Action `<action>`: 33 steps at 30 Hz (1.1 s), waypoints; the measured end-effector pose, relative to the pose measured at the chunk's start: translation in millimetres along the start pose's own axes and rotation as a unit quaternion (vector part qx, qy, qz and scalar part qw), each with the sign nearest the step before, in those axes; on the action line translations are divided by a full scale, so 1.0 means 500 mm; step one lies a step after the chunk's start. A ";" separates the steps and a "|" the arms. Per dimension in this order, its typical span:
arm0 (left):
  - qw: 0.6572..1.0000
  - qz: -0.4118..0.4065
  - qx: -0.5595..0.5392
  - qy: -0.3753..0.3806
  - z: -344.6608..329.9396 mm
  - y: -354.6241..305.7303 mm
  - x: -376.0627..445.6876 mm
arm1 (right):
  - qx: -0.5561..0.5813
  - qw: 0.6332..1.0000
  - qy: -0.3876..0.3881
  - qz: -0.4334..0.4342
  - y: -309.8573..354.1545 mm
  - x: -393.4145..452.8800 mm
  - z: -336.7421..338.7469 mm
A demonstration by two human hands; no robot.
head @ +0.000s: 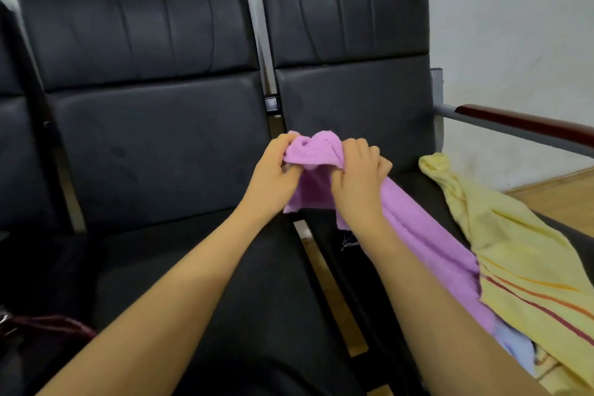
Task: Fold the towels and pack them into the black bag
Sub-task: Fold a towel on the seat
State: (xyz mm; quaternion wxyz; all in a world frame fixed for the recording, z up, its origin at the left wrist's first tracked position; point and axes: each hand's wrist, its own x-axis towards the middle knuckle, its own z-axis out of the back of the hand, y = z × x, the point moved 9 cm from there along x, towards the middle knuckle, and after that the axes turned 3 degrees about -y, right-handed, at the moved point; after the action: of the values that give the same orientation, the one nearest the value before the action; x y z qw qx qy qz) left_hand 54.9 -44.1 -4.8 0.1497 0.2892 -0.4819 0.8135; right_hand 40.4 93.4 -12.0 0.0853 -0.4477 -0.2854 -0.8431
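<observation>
A: Two hands meet on one purple towel point(418, 222). Going left to right: the left hand point(273, 175) pinches the bunched upper edge between thumb and curled fingers; the right hand point(356, 177), just beside it, is clenched round the same edge.

B: Position of towel relative to grip?

A: Top end is gathered between the two hands, raised above the gap between the middle seat point(180, 151) and the right seat point(353, 100). A short flap hangs below the left hand. The long remainder trails down and right from under the right hand, onto the right seat.

B: Appearance?

A: Plain purple terry, crumpled, unfolded.

B: Containers?

A: Dark object point(35, 331) at lower left; cannot tell whether it is a bag, contents hidden. Farther right, a yellow striped towel point(514, 260) lies loose over the purple towel's lower end.
</observation>
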 end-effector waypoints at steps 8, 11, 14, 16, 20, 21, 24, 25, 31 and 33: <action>0.995 0.063 0.027 -0.078 0.197 0.083 -0.123 | 0.028 0.983 0.105 0.150 0.198 -0.089 -0.112; 0.988 0.116 0.042 -0.095 0.255 0.137 -0.170 | 0.040 0.968 0.177 0.175 0.253 -0.138 -0.163; 0.964 0.209 0.116 -0.121 0.302 0.216 -0.223 | 0.110 0.945 0.287 0.111 0.260 -0.190 -0.216; 0.948 0.256 0.161 -0.101 0.309 0.260 -0.252 | 0.155 0.918 0.357 0.073 0.266 -0.229 -0.241; 0.932 0.303 0.195 -0.042 0.286 0.316 -0.310 | 0.161 0.861 0.478 0.067 0.265 -0.315 -0.286; 0.931 0.301 0.204 -0.027 0.275 0.323 -0.321 | 0.178 0.852 0.488 0.057 0.262 -0.327 -0.290; 0.921 0.279 0.271 0.022 0.239 0.346 -0.344 | 0.143 0.871 0.468 0.043 0.232 -0.330 -0.294; 0.912 0.269 0.306 0.040 0.229 0.352 -0.349 | 0.098 0.888 0.446 0.053 0.217 -0.323 -0.293; 0.825 0.322 0.424 0.189 0.185 0.409 -0.409 | -0.115 0.874 0.465 0.086 0.142 -0.343 -0.317; 0.801 0.338 0.447 0.209 0.192 0.431 -0.424 | -0.165 0.860 0.473 0.095 0.135 -0.349 -0.322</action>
State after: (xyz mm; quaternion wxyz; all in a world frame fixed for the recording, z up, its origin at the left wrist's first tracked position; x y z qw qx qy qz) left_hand 140.7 -226.1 -250.2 -0.1840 -0.0343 -0.0891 0.9783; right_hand 55.4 -71.3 -195.2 0.2141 -0.0277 -0.0234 -0.9761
